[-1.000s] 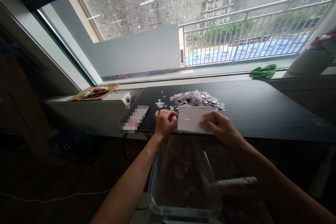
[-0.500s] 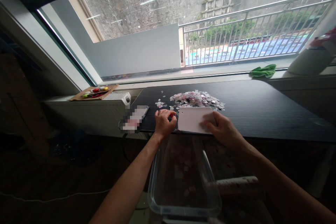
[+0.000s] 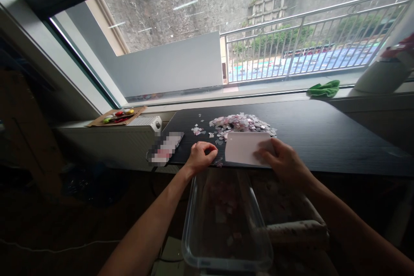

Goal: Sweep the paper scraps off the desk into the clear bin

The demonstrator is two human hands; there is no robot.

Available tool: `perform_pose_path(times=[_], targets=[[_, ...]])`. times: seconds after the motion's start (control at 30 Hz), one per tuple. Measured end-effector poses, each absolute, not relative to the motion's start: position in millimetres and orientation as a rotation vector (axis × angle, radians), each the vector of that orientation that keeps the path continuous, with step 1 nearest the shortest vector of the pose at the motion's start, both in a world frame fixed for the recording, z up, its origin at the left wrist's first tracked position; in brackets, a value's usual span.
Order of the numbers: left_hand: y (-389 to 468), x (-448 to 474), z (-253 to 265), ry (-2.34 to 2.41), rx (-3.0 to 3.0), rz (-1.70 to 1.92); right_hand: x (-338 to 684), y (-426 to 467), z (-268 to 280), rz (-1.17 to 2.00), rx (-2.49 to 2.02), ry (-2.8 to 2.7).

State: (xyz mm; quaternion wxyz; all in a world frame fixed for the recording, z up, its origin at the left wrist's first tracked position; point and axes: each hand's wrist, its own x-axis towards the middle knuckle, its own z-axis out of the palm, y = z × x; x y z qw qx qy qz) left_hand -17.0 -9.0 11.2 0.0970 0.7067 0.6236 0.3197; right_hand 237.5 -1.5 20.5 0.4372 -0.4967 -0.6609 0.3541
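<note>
My right hand (image 3: 284,157) grips a flat white plastic scraper (image 3: 244,148) by its right end, thumb across its near face. The scraper is tilted up at the table's front edge, just before a heap of small pale paper scraps (image 3: 241,121). To its left, my left hand (image 3: 202,155) is closed in a pinch, thumb and forefinger forming a ring; anything between the fingertips is too small to make out. A few scraps (image 3: 219,162) lie at the edge between the hands. Below sits a clear plastic bin (image 3: 226,262) with some scraps inside.
The dark table (image 3: 330,138) stands against the window. A blurred-out phone-like object (image 3: 166,148) lies at its left. Beyond are a radiator (image 3: 142,121) bearing cardboard and colourful items, a green cloth (image 3: 323,89) and a white container (image 3: 381,75) on the sill.
The scraper and my right hand have shifted slightly right. My left hand has dropped a little and its thumb and forefinger have come together, with scraps now showing at the table edge.
</note>
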Motion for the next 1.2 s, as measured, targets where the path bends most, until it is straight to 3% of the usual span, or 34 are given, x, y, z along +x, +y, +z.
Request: perform_pose_path(times=[0.23,0.47,0.9,1.07,1.2], targets=[[-48.2,-11.3,11.5,1.790,2.304,0.673,261.4,3.8,7.5,1.109,-1.245,-1.358],[-42.3,-8.6,12.9,1.849,2.340,0.691,260.2,3.8,6.1,1.184,-1.164,-1.128],[-74.0,-1.4,22.6,1.748,2.333,0.543,261.5,-5.0,-4.3,0.591,-1.419,-1.347],[-75.7,-2.4,28.4,1.677,2.393,0.498,261.3,-5.1,-9.2,0.654,-1.321,-1.466],[-67.3,-4.0,32.8,1.670,2.385,0.586,262.0,5.9,-2.6,0.508,-1.349,-1.428]])
